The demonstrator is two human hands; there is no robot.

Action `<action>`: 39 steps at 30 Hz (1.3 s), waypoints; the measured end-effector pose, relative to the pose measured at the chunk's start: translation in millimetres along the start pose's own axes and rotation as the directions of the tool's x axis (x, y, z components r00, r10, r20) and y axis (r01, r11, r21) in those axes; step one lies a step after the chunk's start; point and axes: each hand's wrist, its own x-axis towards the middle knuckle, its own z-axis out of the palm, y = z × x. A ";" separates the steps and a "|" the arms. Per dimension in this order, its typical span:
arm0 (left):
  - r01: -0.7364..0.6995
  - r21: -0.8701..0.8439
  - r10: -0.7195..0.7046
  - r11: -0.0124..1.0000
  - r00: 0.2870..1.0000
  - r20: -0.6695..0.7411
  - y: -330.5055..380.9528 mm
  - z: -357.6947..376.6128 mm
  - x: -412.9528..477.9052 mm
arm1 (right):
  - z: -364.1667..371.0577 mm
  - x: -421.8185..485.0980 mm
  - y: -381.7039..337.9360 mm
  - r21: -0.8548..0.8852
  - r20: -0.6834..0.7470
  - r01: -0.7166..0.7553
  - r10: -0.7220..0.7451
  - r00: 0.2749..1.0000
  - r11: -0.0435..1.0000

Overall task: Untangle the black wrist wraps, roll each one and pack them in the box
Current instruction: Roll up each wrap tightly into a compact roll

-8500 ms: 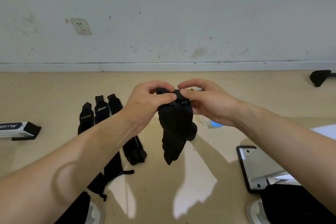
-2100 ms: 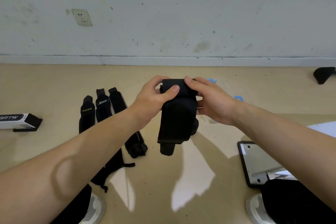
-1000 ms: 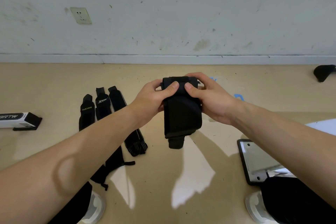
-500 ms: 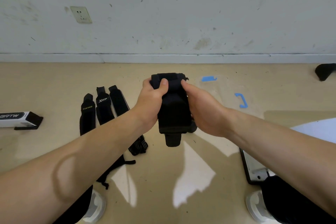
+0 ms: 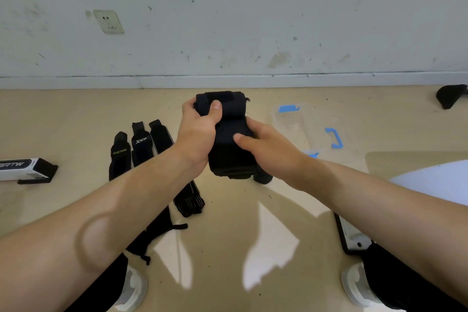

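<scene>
Both hands hold one black wrist wrap (image 5: 229, 134) above the floor, mostly wound into a thick roll. My left hand (image 5: 198, 132) grips its upper end, thumb over the top. My right hand (image 5: 263, 145) presses on its lower right side. Three more black wraps (image 5: 140, 145) lie flat side by side on the floor to the left, partly under my left forearm. A clear plastic box (image 5: 311, 126) with blue clips sits on the floor to the right of the hands. A small black roll (image 5: 263, 177) shows just below the held wrap.
A white and black carton (image 5: 25, 168) lies at far left. A black-framed grey plate (image 5: 352, 238) lies at lower right beside my shoes. A black object (image 5: 450, 95) rests by the wall at far right. The wall and baseboard run across the back.
The hanging tail of the wrap has been wound up into the roll. My right hand slid from the top down onto the side, and the clear box came into sight behind it.
</scene>
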 end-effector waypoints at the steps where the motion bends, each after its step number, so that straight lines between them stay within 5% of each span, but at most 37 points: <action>1: 0.008 -0.009 -0.008 1.000 1.000 -0.003 -1.1 0.6 -0.6 | 3.2 -0.4 1.2 -0.072 0.014 0.017 -0.016 1.000 0.997; 6: 0.017 0.031 -0.017 0.999 1.000 0.009 -8.0 -1.5 -3.2 | 8.1 -3.9 6.3 -0.149 0.068 0.061 -0.051 0.996 0.987; 10: -0.017 0.077 0.011 0.997 0.997 0.075 -4.5 -4.8 -1.2 | -5.8 3.3 1.1 0.117 -0.125 -0.049 0.064 0.990 0.992; 15: -0.088 0.134 0.057 0.987 0.973 0.222 -4.0 -5.2 -4.7 | -22.5 7.7 -7.0 0.281 -0.043 -0.162 0.181 0.982 0.946; 21: -0.100 0.131 0.052 0.986 0.945 0.323 -4.0 -7.8 -2.8 | -27.3 11.9 0.9 0.327 -0.064 -0.096 0.123 0.990 0.940; 29: 0.093 0.131 -0.129 0.987 0.945 0.301 -9.1 -9.9 0.9 | -29.4 13.0 4.3 0.295 -0.151 -0.024 0.072 0.986 0.955; 34: 0.131 0.057 -0.143 0.990 0.907 0.396 -0.8 -8.7 -1.3 | -28.1 12.6 6.2 0.286 -0.149 0.000 0.045 0.988 0.958; 39: 0.086 0.035 -0.093 0.996 0.934 0.345 -1.1 -10.5 0.2 | -27.8 12.4 5.8 0.338 -0.097 -0.005 0.040 0.994 0.941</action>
